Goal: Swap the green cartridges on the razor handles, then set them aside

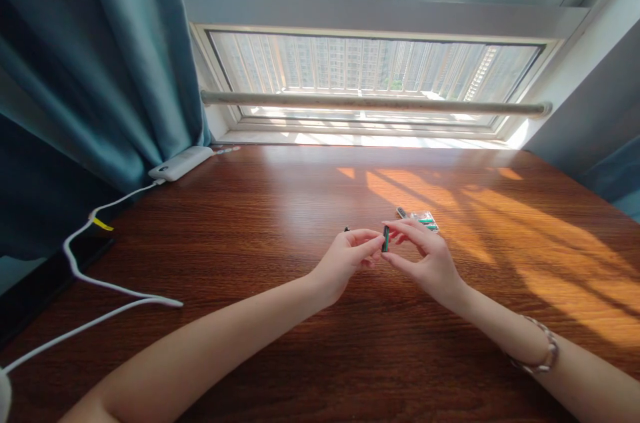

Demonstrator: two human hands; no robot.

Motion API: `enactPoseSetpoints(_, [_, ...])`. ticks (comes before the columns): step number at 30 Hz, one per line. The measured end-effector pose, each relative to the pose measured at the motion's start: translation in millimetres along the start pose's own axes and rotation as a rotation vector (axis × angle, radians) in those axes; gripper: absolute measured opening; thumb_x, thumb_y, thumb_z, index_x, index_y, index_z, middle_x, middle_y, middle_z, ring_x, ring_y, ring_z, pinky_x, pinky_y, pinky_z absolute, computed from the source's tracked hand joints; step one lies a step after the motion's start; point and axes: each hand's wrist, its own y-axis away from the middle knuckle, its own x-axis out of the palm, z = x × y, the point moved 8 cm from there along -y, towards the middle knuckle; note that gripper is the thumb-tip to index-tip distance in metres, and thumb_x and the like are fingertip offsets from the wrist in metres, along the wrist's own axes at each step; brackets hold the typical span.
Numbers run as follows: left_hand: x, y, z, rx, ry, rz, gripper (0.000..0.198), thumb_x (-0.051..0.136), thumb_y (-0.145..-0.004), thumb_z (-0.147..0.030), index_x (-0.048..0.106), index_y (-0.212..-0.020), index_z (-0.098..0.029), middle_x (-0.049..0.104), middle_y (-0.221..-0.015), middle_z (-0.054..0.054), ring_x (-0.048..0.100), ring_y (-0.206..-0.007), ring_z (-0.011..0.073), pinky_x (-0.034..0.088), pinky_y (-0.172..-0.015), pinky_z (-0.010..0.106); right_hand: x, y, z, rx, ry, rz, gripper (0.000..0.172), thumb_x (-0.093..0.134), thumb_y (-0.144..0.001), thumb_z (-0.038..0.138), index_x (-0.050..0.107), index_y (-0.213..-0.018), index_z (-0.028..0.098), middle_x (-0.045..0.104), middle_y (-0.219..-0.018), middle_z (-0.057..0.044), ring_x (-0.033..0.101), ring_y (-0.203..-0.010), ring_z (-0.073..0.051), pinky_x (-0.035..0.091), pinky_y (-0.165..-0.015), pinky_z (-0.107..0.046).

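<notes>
Over the table, both hands meet at a small black-and-green battery (385, 239), held nearly upright. My left hand (345, 256) is closed, with thumb and fingertips pinching the battery's left side. The thumb and fingers of my right hand (425, 260) span it, at its top and bottom ends. Just beyond my right hand lies a clear pack (426, 219) with green-marked pieces, partly covered by the fingers. A small dark, light-edged item (401, 212) lies at the pack's left. Another tiny dark object (347, 229) shows behind my left hand, too small to name.
The brown wooden table (280, 210) carries a white power bank (183, 163) at back left, with a white cable (107, 284) running along the left side. A black flat object (55, 283) lies at the left edge. A rail (370, 102) crosses the window behind; a blue curtain (100, 43) hangs left.
</notes>
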Motion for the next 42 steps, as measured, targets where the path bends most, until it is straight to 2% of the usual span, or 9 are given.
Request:
enactPoseSetpoints(3, [-16.0,-8,-18,0.046,-0.312,-0.035,0.035,0.051,-0.074,-0.047,0.062,-0.073,-0.013,0.056,-0.064,0.002,0.046,-0.055,0.0090,0.035,-0.052,0.020,-3,0,-19,0.166,-0.154,-0.065,0.037,0.065,-0.069,0.032,0.060,-0.105,0.022,0.055,-0.083,-0.003,0.053,-0.073,-0.015,0.048,-0.069,-0.031])
enactPoseSetpoints(6, [-37.0,-14,-41,0.133,-0.960,-0.109,0.038,0.050,-0.074,-0.046,0.056,-0.053,-0.015,0.049,-0.048,-0.001,0.042,-0.048,0.0103,0.029,-0.049,0.022,2,3,-38,0.335,-0.310,-0.080,0.037,0.065,-0.068,0.034,0.062,-0.102,0.020,0.050,-0.070,0.000,0.049,-0.065,-0.012,0.045,-0.062,-0.027])
enactPoseSetpoints(8, [-49.4,-15,-44,0.088,-1.295,-0.138,0.039,0.049,-0.074,-0.045,0.054,-0.049,-0.016,0.051,-0.047,0.001,0.042,-0.047,0.0116,0.026,-0.048,0.024,5,5,-44,0.394,-0.376,-0.075,0.037,0.066,-0.068,0.034,0.062,-0.101,0.018,0.045,-0.065,0.002,0.045,-0.060,-0.011,0.042,-0.059,-0.026])
enactPoseSetpoints(13, [-54.8,-13,-27,-0.025,-1.538,-0.036,0.025,0.052,-0.069,-0.039,0.054,-0.055,-0.019,0.060,-0.061,0.006,0.052,-0.055,0.0179,0.027,-0.049,0.024,10,5,-43,0.416,-0.458,-0.052,0.037,0.067,-0.066,0.033,0.063,-0.101,0.019,0.040,-0.062,0.005,0.040,-0.056,-0.009,0.037,-0.056,-0.024])
enactPoseSetpoints(18, [-48.5,-15,-25,0.001,-1.454,-0.040,0.017,0.050,-0.069,-0.030,0.047,-0.056,-0.018,0.059,-0.060,0.005,0.054,-0.055,0.0189,0.031,-0.048,0.025,10,5,-45,0.423,-0.525,-0.081,0.037,0.068,-0.066,0.031,0.063,-0.101,0.021,0.044,-0.061,0.005,0.041,-0.056,-0.008,0.036,-0.056,-0.024])
enactPoseSetpoints(26, [-4.4,-4,-17,0.037,-0.398,0.192,0.011,0.042,-0.081,-0.029,0.034,-0.080,-0.021,0.048,-0.056,-0.007,0.052,-0.041,0.0099,0.037,-0.040,0.019,21,9,-50,0.529,-0.876,-0.076,0.033,0.068,-0.068,0.032,0.064,-0.100,0.025,0.061,-0.098,-0.002,0.053,-0.081,-0.012,0.039,-0.076,-0.027])
enactPoseSetpoints(31, [5.3,5,-26,0.127,-0.235,0.117,0.020,0.051,-0.080,-0.031,0.034,-0.076,-0.020,0.039,-0.056,-0.010,0.028,-0.035,-0.0003,0.022,-0.038,0.014,28,10,-41,0.503,-1.023,-0.006,0.032,0.062,-0.075,0.032,0.059,-0.106,0.028,0.060,-0.105,-0.003,0.052,-0.094,-0.014,0.037,-0.083,-0.028])
enactPoseSetpoints(37, [17.6,13,-29,0.110,-0.150,0.154,0.018,0.053,-0.079,-0.032,0.048,-0.080,-0.015,0.041,-0.058,-0.006,0.034,-0.050,0.0045,0.025,-0.046,0.019,34,10,-31,0.448,-1.111,0.070,0.034,0.059,-0.078,0.034,0.056,-0.111,0.029,0.058,-0.110,-0.003,0.050,-0.101,-0.015,0.034,-0.089,-0.030])
enactPoseSetpoints(42, [7.3,15,-20,0.126,0.034,-0.019,0.016,0.056,-0.078,-0.030,0.053,-0.078,-0.014,0.036,-0.053,-0.007,0.031,-0.050,0.0051,0.025,-0.050,0.021,36,12,-25,0.432,-1.073,0.103,0.036,0.057,-0.078,0.037,0.054,-0.113,0.029,0.058,-0.111,-0.004,0.049,-0.104,-0.017,0.035,-0.089,-0.033])
